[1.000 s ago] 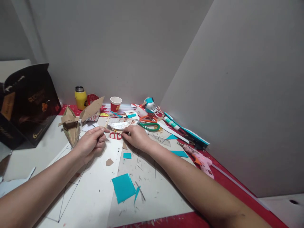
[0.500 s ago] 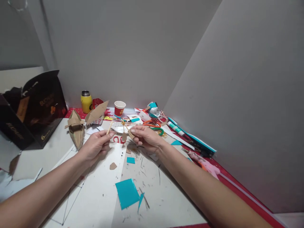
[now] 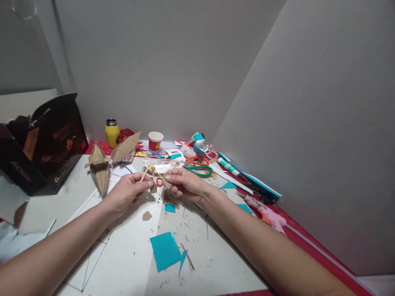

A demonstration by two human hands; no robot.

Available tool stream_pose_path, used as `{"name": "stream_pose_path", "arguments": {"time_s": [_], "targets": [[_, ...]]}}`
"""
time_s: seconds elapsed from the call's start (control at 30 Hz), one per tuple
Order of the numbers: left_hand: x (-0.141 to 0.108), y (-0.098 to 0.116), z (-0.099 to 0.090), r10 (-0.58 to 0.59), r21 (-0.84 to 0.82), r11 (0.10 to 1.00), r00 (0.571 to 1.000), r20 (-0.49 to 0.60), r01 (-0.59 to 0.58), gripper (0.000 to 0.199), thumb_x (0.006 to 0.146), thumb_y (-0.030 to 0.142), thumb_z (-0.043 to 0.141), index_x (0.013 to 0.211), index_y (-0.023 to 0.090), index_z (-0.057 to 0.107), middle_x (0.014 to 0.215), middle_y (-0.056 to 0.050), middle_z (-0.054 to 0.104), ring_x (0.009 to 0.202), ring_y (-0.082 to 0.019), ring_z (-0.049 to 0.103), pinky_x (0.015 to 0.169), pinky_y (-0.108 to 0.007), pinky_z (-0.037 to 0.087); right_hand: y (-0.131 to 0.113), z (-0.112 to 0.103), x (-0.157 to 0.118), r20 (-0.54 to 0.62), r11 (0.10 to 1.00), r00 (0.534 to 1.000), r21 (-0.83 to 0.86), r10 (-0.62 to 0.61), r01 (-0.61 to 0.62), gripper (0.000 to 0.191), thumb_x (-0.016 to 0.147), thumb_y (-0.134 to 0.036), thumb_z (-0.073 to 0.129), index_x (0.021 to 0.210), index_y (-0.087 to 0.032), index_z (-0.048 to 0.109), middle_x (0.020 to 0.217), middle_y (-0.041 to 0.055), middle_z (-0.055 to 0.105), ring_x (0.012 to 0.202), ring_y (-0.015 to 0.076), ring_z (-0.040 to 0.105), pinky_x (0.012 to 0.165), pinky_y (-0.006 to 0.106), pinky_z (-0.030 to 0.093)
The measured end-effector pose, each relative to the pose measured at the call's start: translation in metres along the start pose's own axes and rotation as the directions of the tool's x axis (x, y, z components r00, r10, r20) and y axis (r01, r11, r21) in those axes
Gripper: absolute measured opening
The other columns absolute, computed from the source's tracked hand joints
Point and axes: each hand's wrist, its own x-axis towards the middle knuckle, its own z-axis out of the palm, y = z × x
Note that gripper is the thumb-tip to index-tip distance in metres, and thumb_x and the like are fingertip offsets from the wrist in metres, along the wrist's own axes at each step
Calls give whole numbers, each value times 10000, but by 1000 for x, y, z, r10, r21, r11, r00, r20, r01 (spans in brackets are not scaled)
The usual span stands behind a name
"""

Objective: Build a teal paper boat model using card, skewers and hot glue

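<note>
Over the middle of the table, my left hand [image 3: 131, 191] pinches a thin wooden stick [image 3: 145, 172] that slants upward. My right hand [image 3: 185, 184] is closed on a cardboard-tipped stick [image 3: 163, 180]. A second stick with a small cardboard end [image 3: 153, 187] hangs between the hands. The sticks come together at a small yellowish knot [image 3: 152, 169], and the left stick's upper end is close to it; whether they touch is unclear. Below lie a brown cardboard scrap [image 3: 147, 216] and a small blue square [image 3: 169, 208].
A cardboard boat shape [image 3: 99, 170], a yellow bottle [image 3: 112, 133] and a paper cup [image 3: 155, 141] stand at the back. A black box [image 3: 52, 144] is at left. Green-handled scissors [image 3: 199, 170] lie behind my right hand. A larger blue sheet [image 3: 166, 250] lies in front.
The jointed sticks and my right hand have moved slightly left, toward my left hand. The left stick's upper end is now beside the knot.
</note>
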Motion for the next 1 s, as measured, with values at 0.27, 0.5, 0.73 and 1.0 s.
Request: {"name": "stream_pose_path", "arguments": {"time_s": [0.27,0.5,0.73,1.0], "targets": [[6,5,-10,-74,-187,980,997,-16,69,255,895,338,527,877,119,656,549,82,306,377,-29,188,331,-134,132,-1,-7,4,-77,999,996,-12,-34,33,267,596,-277,835,705,-124,646,524,-29,591,401,37,463,334,132,273],[6,7,-8,-48,-241,970,998,-41,37,113,864,210,577,857,119,643,536,76,350,366,-19,249,331,-98,176,6,-9,8,-100,994,995,-105,-32,21,236,606,-256,824,689,-122,649,486,-39,575,374,42,463,325,141,293],[7,5,-9,-48,-238,971,996,-74,29,95,840,195,616,795,112,632,506,88,328,359,-10,229,327,-90,153,7,-5,7,-100,990,993,-131,-55,42,218,629,-235,807,749,-115,671,505,-30,595,392,49,493,336,137,313],[7,5,-7,-59,-233,972,993,-102,34,156,887,227,541,886,105,638,519,80,349,350,-19,237,317,-104,162,3,1,2,-104,989,988,-105,-117,106,234,622,-237,812,779,-137,670,580,-14,644,422,57,538,352,146,367]]}}
